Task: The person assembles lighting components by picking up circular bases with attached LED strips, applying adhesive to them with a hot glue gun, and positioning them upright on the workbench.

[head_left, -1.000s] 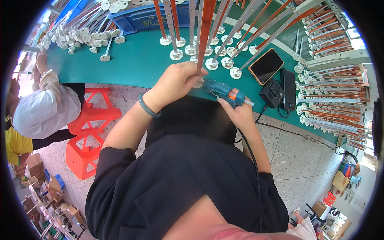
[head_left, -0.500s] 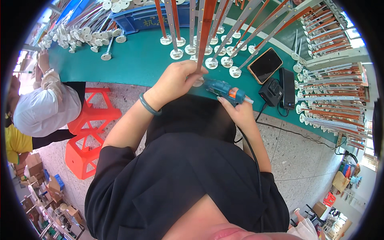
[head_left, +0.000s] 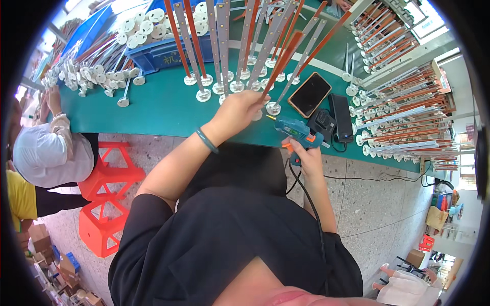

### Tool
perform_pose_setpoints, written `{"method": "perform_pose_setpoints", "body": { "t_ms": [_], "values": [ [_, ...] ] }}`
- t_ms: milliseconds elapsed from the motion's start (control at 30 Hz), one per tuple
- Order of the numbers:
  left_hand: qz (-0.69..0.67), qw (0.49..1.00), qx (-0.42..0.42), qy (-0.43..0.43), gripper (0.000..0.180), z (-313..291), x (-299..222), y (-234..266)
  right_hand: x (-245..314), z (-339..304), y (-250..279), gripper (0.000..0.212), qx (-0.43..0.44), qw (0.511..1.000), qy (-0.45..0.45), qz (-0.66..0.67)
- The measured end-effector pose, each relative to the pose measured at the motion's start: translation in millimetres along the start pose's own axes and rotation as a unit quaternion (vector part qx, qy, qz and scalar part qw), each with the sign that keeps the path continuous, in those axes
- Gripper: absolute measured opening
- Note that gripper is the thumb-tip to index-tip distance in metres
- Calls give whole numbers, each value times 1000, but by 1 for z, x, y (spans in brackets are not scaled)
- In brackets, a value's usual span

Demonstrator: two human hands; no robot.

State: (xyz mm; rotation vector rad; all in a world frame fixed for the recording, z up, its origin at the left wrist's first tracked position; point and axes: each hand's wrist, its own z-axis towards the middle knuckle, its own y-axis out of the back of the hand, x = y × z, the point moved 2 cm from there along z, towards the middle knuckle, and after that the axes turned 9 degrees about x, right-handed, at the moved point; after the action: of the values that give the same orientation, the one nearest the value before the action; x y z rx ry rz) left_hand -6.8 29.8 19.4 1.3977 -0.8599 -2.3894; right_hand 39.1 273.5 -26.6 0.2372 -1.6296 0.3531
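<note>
My left hand (head_left: 236, 116) is closed around the lower end of an upright orange-brown strip (head_left: 282, 62). Beneath those fingers a white round base (head_left: 256, 116) shows in part, near the table's front edge. My right hand (head_left: 308, 159) grips a teal glue gun (head_left: 297, 129) by its handle, close to the orange trigger. The brass nozzle points left toward the base and is a little apart from it. Several grey and orange strips stand on white round bases (head_left: 203, 95) just beyond my left hand. A single base (head_left: 273, 108) with its strip stands right of the held one.
A phone (head_left: 310, 95), a black power tool battery or adapter block (head_left: 322, 121) and a long black case (head_left: 340, 118) lie at right. Racked strips (head_left: 408, 120) line the far right. A blue crate (head_left: 168, 55) stands behind. A co-worker (head_left: 51, 153) sits left beside red stools (head_left: 104, 224).
The glue gun has turned so its nozzle shows clear of the base, and my right hand now wraps its handle. My left hand stays on the strip. The whole view has shifted.
</note>
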Motion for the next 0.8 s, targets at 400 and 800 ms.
{"method": "perform_pose_setpoints", "body": {
  "t_ms": [400,800],
  "values": [
    [-16,994,-98,48,36,-32,-18,28,-8,-8,4,29,0,999,13,35],
    [201,920,-291,170,18,-102,70,228,-23,-12,14,34,22,995,64,71]
  ]
}}
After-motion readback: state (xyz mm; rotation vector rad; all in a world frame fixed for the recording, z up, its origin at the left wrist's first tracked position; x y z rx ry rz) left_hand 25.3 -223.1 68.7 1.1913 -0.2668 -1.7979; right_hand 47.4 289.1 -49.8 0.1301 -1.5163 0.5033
